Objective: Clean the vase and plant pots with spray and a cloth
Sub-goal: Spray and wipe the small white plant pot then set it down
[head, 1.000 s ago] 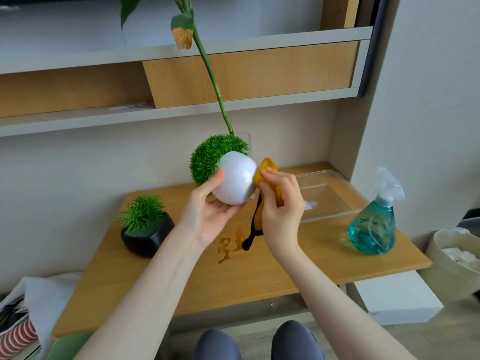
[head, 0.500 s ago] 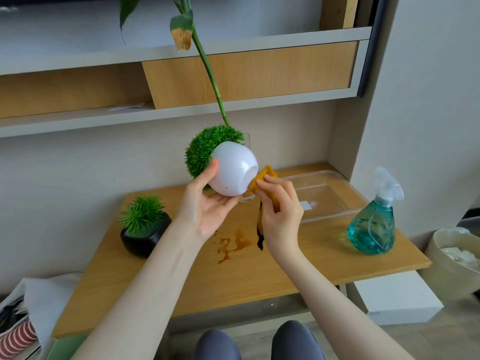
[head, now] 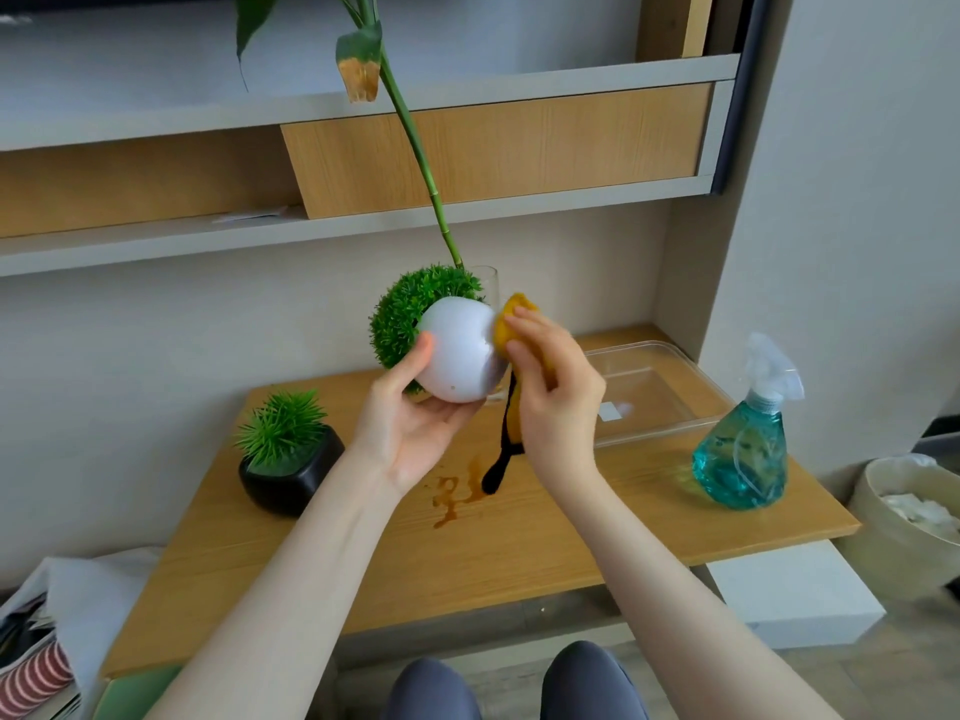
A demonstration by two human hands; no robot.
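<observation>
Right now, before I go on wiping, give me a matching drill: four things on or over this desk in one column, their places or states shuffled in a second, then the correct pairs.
Things
1. white round pot
2. yellow cloth
3. black square pot
4. spray bottle

States
A. stands at the desk's right end
B. held tipped in the left hand
C. stands on the desk, left side
D. pressed to the white pot by the right hand

Pairs: 1-B, 2-D, 3-C, 4-A
</observation>
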